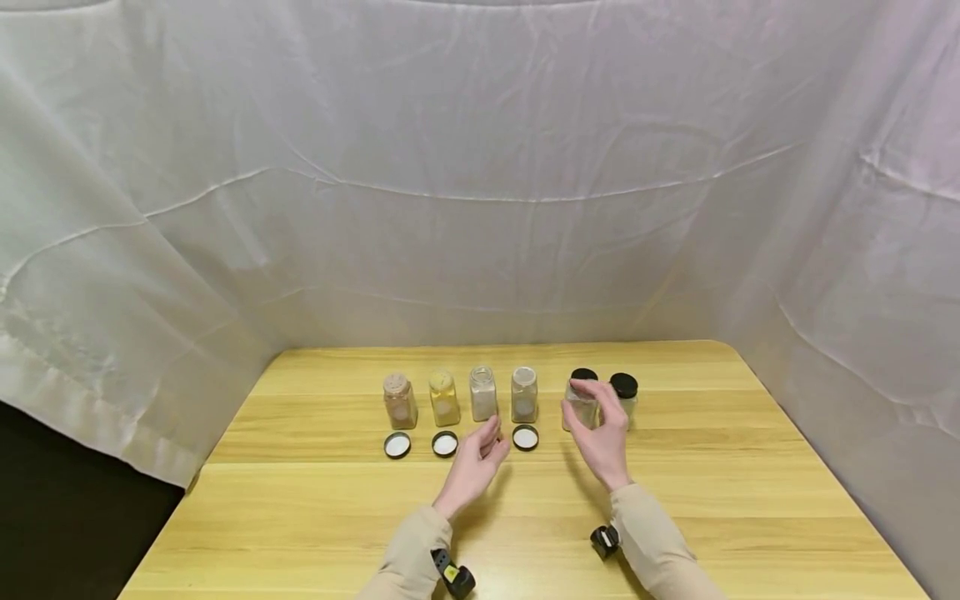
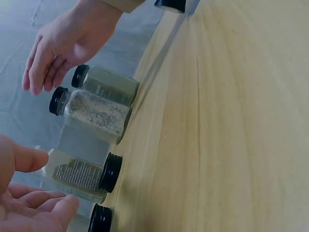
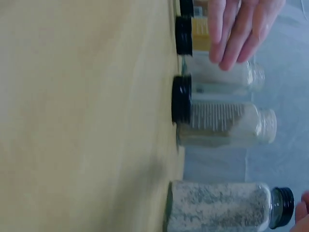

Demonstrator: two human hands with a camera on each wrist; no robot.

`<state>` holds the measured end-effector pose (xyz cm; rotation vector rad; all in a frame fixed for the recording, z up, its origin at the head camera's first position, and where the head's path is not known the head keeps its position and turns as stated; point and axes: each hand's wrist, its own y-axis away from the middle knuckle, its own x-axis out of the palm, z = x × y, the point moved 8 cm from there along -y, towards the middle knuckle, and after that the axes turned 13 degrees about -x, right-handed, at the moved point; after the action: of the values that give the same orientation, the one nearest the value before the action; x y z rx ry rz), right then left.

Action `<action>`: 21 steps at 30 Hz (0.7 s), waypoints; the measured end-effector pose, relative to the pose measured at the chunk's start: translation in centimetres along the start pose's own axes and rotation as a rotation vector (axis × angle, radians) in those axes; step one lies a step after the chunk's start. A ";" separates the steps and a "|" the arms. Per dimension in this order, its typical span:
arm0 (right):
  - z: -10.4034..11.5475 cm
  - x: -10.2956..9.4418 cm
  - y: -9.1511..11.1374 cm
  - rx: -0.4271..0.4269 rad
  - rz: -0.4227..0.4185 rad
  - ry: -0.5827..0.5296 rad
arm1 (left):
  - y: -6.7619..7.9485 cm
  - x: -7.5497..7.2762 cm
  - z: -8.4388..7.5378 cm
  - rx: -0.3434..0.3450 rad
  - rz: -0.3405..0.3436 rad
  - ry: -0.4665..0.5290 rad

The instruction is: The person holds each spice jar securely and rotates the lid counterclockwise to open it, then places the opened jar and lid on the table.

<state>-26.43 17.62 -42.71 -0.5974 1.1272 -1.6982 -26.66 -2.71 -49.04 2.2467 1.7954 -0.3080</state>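
Observation:
My left hand [image 1: 474, 467] hovers in front of an open glass jar [image 1: 483, 396] of pale powder, fingers loosely bent. In the left wrist view, the thumb and fingers [image 2: 41, 208] stand apart with nothing between them, by a jar [image 2: 75, 174] and its black lid [image 2: 111, 172]. My right hand [image 1: 602, 433] is at a capped jar [image 1: 580, 410] of speckled contents, thumb and fingers spread in a curve. Its fingertips [image 3: 301, 210] come close to the black lid [image 3: 284, 208] in the right wrist view, and its palm is out of that view.
Open jars of brown [image 1: 400, 402] and yellow [image 1: 444, 398] powder stand at the left of the row, with upturned lids [image 1: 397, 445] in front. Another open jar [image 1: 524, 395] stands between the hands, and a second capped jar [image 1: 624, 396] at the right end. Pale cloth [image 1: 480, 250] hangs behind the wooden table [image 1: 315, 500].

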 end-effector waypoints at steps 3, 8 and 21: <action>-0.4 -0.3 -0.4 0.019 0.021 0.052 | 0.1 0.1 0.1 -0.005 0.007 0.036; -1.8 0.4 -0.4 0.114 0.189 0.137 | 0.5 0.2 -0.1 0.012 0.028 0.072; -4.1 2.2 -0.4 0.270 0.463 0.295 | 1.0 0.1 0.1 0.016 0.060 0.101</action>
<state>-30.70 17.33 -44.46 0.0869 1.1083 -1.5185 -25.64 -2.86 -49.12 2.3606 1.7759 -0.2018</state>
